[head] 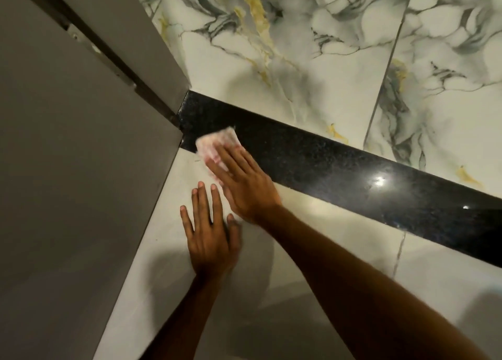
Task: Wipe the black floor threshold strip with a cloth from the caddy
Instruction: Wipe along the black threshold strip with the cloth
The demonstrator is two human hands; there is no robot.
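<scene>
The black floor threshold strip (pixel 339 164) is glossy speckled stone running diagonally from the door frame at centre left down to the right edge. A white and pink cloth (pixel 214 146) lies on its left end, partly over the pale tile. My right hand (pixel 244 185) presses flat on the cloth, fingers spread and pointing toward the frame, covering the cloth's near half. My left hand (pixel 209 237) rests flat on the pale floor tile just below, fingers apart, holding nothing. The caddy is out of view.
A grey door (pixel 68 169) and its frame (pixel 135 33) fill the left side, meeting the strip's end. Marbled white, grey and yellow floor tiles (pixel 326 60) lie beyond the strip. Pale tiles (pixel 353 251) lie on my side of it.
</scene>
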